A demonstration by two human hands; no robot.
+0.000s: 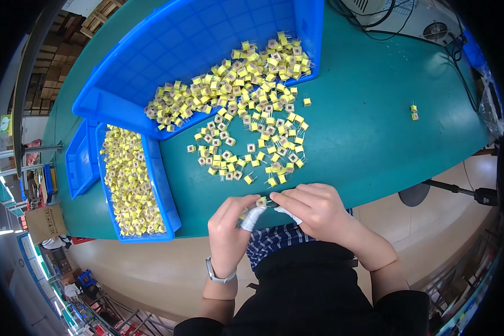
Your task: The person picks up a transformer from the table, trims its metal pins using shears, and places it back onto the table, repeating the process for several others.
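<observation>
My left hand [228, 219], with white tape on the thumb and a watch at the wrist, pinches a small yellow-wrapped transformer [262, 201] with wire pins just off the table's front edge. Closed beside it, my right hand [317, 210] also has white wrapping on its thumb. Its fingertips meet the transformer or something small and dark next to it; I cannot tell which. Just beyond both hands, many loose yellow transformers [251, 148] lie scattered on the green table [369, 134].
A large blue bin [151, 67] lies tipped with its heap of transformers spilling toward me. A blue tray [161, 193] full of them stands at left, beside another blue tray [82, 159]. Two transformers [414, 112] sit at far right. A grey machine [403, 19] with cables stands behind.
</observation>
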